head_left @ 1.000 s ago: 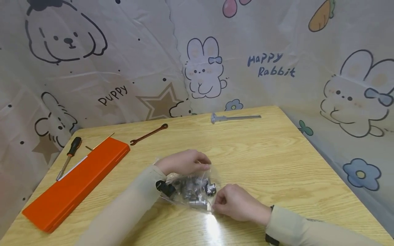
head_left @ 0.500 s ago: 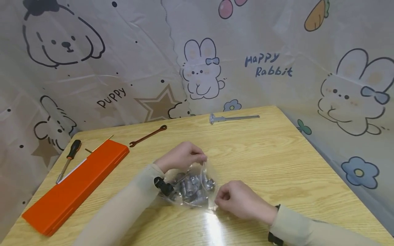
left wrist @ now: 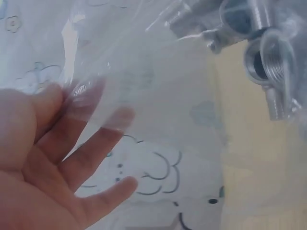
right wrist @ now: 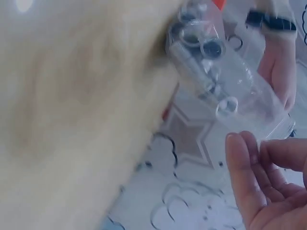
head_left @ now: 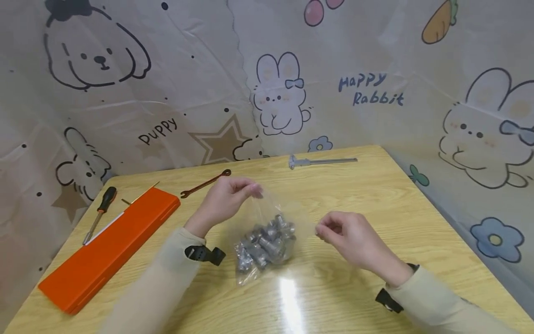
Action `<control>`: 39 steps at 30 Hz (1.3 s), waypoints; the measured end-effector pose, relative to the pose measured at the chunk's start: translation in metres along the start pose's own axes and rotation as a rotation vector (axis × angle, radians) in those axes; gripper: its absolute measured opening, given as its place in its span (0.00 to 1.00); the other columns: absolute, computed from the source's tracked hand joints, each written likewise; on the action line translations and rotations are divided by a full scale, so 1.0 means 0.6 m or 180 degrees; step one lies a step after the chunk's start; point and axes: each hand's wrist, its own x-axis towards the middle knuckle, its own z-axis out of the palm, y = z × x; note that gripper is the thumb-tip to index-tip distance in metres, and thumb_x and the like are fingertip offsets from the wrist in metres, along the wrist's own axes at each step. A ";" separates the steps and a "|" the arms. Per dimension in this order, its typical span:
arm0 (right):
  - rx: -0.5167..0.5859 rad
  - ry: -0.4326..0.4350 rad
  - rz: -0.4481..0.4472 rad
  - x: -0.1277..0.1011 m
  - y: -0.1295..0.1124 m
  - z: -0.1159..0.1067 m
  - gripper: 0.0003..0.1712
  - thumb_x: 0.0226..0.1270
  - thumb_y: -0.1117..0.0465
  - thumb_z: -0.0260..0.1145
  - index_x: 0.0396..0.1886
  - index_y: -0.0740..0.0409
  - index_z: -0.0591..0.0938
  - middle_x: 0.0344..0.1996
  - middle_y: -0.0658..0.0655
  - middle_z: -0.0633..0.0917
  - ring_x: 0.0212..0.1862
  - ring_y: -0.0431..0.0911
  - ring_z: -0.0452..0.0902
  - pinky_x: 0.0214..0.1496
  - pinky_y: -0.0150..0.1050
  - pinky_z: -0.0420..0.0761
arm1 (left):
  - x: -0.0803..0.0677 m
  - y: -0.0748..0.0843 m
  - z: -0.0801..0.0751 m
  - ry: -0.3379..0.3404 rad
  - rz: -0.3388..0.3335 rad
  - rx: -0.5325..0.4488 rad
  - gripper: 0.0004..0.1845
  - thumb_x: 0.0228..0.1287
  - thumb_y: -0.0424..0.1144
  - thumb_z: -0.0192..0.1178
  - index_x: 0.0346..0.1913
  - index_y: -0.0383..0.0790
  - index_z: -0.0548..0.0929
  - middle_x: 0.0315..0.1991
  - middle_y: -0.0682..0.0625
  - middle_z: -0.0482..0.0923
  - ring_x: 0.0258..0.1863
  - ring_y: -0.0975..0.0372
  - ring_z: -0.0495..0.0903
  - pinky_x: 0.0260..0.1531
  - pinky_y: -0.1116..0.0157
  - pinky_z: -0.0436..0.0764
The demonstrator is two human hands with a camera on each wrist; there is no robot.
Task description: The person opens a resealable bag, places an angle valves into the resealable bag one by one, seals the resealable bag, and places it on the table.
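A clear plastic bag [head_left: 267,206] holds several shiny metal pipe fittings [head_left: 271,241], bunched in its lower part. Some have threaded round openings, seen close up as a fitting [left wrist: 261,60] in the left wrist view. My left hand [head_left: 227,197] pinches the bag's upper left edge between thumb and forefinger; in the left wrist view the other fingers [left wrist: 103,153] spread behind the film. Opposite, my right hand [head_left: 354,239] pinches the upper right edge with its fingertips. The bag stretches between both hands above the table; whether its bottom touches the wood cannot be told.
An orange case [head_left: 110,250] lies on the wooden table [head_left: 375,185] at left, beside a black-handled screwdriver [head_left: 100,213]. A reddish wrench [head_left: 204,184] and a grey caliper [head_left: 321,162] lie toward the back. A printed cloth [head_left: 208,60] hangs behind.
Both hands have risen with the bag, the left up and leftward, the right up and rightward. The bag now spreads wider between them, its fittings slumped toward the bottom.
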 end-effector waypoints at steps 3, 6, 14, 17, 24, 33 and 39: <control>-0.0200 0.0254 -0.0246 0.012 -0.004 -0.016 0.05 0.74 0.62 0.61 0.38 0.56 0.83 0.31 0.46 0.84 0.36 0.41 0.82 0.38 0.37 0.83 | -0.012 0.007 -0.005 0.0393 0.0067 -0.0056 0.14 0.73 0.48 0.57 0.39 0.46 0.90 0.35 0.57 0.87 0.42 0.63 0.84 0.46 0.56 0.82; -0.0310 0.0477 -0.0472 0.025 -0.012 -0.030 0.06 0.76 0.63 0.59 0.38 0.58 0.81 0.31 0.48 0.84 0.36 0.42 0.82 0.39 0.39 0.84 | -0.023 0.014 -0.010 0.0762 0.0170 -0.0148 0.14 0.73 0.49 0.57 0.40 0.46 0.89 0.36 0.56 0.87 0.43 0.63 0.84 0.48 0.57 0.81; -0.0243 0.0859 -0.0789 0.072 -0.056 -0.056 0.07 0.78 0.65 0.55 0.38 0.60 0.77 0.32 0.54 0.83 0.38 0.47 0.83 0.43 0.44 0.84 | -0.041 0.029 -0.027 0.1391 0.0560 -0.0520 0.13 0.73 0.43 0.58 0.39 0.39 0.89 0.36 0.52 0.88 0.42 0.63 0.85 0.50 0.63 0.81; -0.0240 0.0996 -0.0824 0.087 -0.077 -0.067 0.06 0.76 0.66 0.57 0.36 0.61 0.78 0.31 0.54 0.84 0.37 0.48 0.83 0.40 0.43 0.82 | -0.048 0.030 -0.027 0.1555 0.0644 -0.0652 0.12 0.73 0.39 0.59 0.39 0.36 0.89 0.35 0.50 0.88 0.41 0.61 0.85 0.51 0.62 0.81; -0.0310 0.1180 -0.0813 0.102 -0.089 -0.078 0.06 0.76 0.65 0.58 0.36 0.61 0.78 0.29 0.54 0.84 0.35 0.47 0.81 0.35 0.38 0.78 | -0.049 0.013 -0.014 0.1576 0.0795 -0.0734 0.08 0.71 0.32 0.59 0.40 0.32 0.88 0.35 0.45 0.88 0.37 0.58 0.86 0.45 0.63 0.84; 0.0130 0.1078 -0.0717 0.116 -0.055 -0.065 0.09 0.78 0.62 0.56 0.39 0.63 0.77 0.33 0.55 0.84 0.39 0.45 0.83 0.45 0.33 0.83 | -0.045 -0.015 -0.008 0.1608 0.0854 -0.0416 0.06 0.67 0.32 0.63 0.40 0.36 0.88 0.35 0.49 0.88 0.34 0.59 0.86 0.38 0.67 0.85; 0.0395 0.0883 -0.0535 0.127 -0.046 -0.059 0.15 0.76 0.52 0.59 0.42 0.61 0.80 0.35 0.53 0.87 0.39 0.45 0.84 0.43 0.33 0.83 | -0.040 -0.023 -0.009 0.1633 0.0835 -0.0479 0.06 0.67 0.33 0.63 0.40 0.35 0.88 0.33 0.49 0.87 0.31 0.59 0.85 0.35 0.66 0.86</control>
